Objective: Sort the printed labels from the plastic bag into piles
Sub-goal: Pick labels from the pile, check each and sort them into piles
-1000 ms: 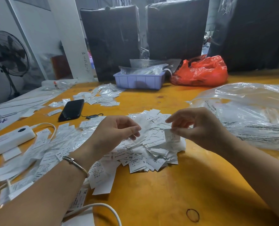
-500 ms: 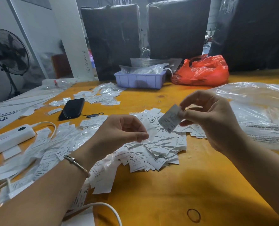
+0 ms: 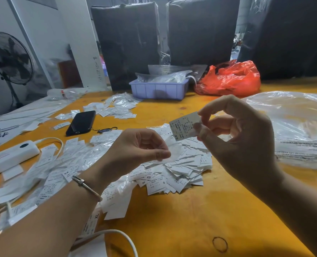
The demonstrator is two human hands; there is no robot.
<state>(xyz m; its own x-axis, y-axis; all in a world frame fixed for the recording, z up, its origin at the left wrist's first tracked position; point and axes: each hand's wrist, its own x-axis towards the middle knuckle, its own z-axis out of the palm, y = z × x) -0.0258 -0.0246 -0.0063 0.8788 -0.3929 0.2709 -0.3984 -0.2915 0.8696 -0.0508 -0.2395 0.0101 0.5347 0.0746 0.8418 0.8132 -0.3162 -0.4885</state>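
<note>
A printed label (image 3: 184, 126) marked XS is held up above the table (image 3: 191, 219), pinched at its right edge between the thumb and fingers of the right hand (image 3: 241, 138). Below it, in the middle of the table, lies a heap of labels (image 3: 180, 169), some showing S and XS. The left hand (image 3: 135, 149) hovers over the heap's left side with fingers curled, thumb and forefinger pinching a small clear plastic sleeve (image 3: 172, 151). A bracelet (image 3: 86, 186) sits on that wrist. More labels (image 3: 48, 175) spread leftward under the forearm, one reading XL, mixed with clear sleeves. A large clear bag (image 3: 300, 127) lies at the right. A white power strip (image 3: 9, 158) with its cable is at the left edge, a black phone (image 3: 81, 122) beyond it. Further back stand a lilac tray (image 3: 157, 89) and a red bag (image 3: 230, 78), with a fan (image 3: 9, 58) at far left
</note>
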